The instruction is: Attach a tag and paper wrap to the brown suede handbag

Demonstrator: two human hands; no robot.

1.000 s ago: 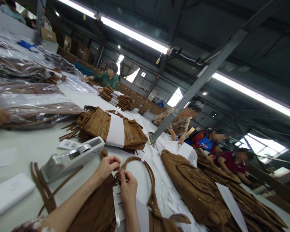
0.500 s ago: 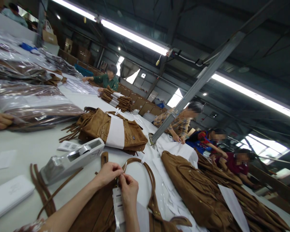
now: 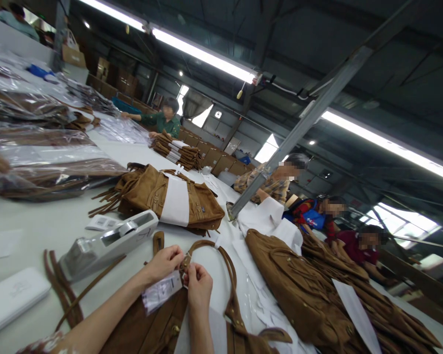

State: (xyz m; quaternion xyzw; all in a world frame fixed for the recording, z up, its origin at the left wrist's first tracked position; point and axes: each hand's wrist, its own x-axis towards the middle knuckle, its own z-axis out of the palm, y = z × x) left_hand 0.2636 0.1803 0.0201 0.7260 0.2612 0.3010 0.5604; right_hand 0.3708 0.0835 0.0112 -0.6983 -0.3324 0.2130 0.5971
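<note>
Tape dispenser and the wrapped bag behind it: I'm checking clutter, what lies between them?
In the head view, small white label sheets lie between the tape dispenser and the paper-wrapped brown bag.

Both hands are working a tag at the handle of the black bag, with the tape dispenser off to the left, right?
Not quite: the bag is brown, not black, as the head view shows. Both hands, left and right, do hold the tag at its handle, tape dispenser left.

Both hands pinched together, fingertips almost meeting

The left hand [image 3: 165, 263] comes in on a bare forearm from the lower left, fingers curled and thumb pressed to them in a pinch. The right hand [image 3: 198, 286] rises from the bottom edge just right of the left hand, knuckles up, its thumb and forefinger closed in a pinch beside the left fingertips.
</note>
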